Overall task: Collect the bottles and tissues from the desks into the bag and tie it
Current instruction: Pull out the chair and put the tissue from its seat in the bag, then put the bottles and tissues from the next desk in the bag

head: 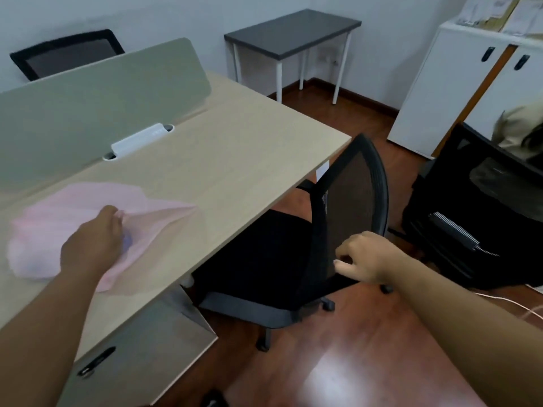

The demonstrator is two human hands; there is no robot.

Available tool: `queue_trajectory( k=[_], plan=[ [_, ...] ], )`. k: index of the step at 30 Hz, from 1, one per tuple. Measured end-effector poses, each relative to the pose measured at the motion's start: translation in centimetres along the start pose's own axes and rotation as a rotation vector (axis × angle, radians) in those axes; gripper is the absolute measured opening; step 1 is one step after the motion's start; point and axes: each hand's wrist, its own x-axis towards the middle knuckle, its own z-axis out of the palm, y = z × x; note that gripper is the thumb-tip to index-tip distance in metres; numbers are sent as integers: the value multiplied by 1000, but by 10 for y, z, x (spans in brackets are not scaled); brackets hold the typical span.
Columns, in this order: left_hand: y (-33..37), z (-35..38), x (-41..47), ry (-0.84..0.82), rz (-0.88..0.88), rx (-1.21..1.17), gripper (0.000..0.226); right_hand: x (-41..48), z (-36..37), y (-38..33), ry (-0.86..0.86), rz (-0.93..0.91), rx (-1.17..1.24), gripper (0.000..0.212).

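A pale pink plastic bag point(88, 201) lies crumpled on the light wooden desk point(235, 160) at the left. My left hand point(94, 242) rests on the bag and pinches its edge near the opening; something bluish shows through the plastic beside my fingers. My right hand point(364, 257) hovers off the desk, in front of the black mesh chair point(349, 207), fingers loosely curled and holding nothing. No bottle or tissue shows on the desk surface.
A grey divider panel point(97, 98) runs along the desk's far side. A small dark table point(291, 30) stands by the wall, a white cabinet point(458, 83) at right, another black chair point(476, 207) beside it. A drawer unit point(141, 348) sits under the desk.
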Motion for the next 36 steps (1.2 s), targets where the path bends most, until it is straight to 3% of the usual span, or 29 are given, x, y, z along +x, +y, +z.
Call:
queue_trajectory(
  k=[4,8,17,24,36],
  plan=[
    [12,-6,-13,14,-34,13,24,-3,14,3,140,-57,-44,50],
    [13,-4,-16,51,-39,6,30,3,20,-13,175,-78,-42,53],
    [1,-4,-11,43,-18,-18,28,43,13,-115,202,-212,36,36],
    [-16,-9,7,44,53,-23,31,95,8,-180,178,-136,73,35],
    [-69,-33,50,209,193,-23,32,143,-6,-256,160,18,131,31]
  ],
)
